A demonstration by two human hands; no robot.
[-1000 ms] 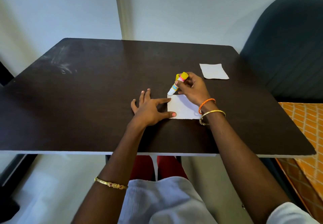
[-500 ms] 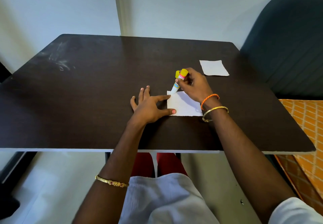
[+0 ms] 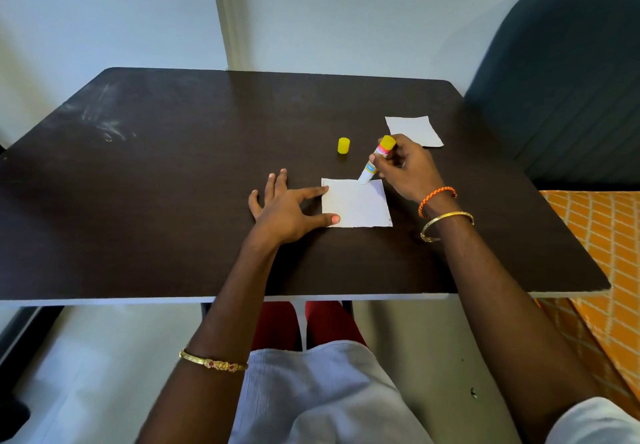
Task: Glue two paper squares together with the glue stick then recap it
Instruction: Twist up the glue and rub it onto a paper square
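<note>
Near paper square [image 3: 356, 204] is pinned at its left edge on the dark surface [image 3: 173, 184] by spread left hand [image 3: 287, 208]. Glue stick [image 3: 375, 159] is gripped by right hand [image 3: 407, 170], tip on the square's upper edge. Yellow cap [image 3: 343, 146] stands above center; second square [image 3: 414, 131] lies upper right.
</note>
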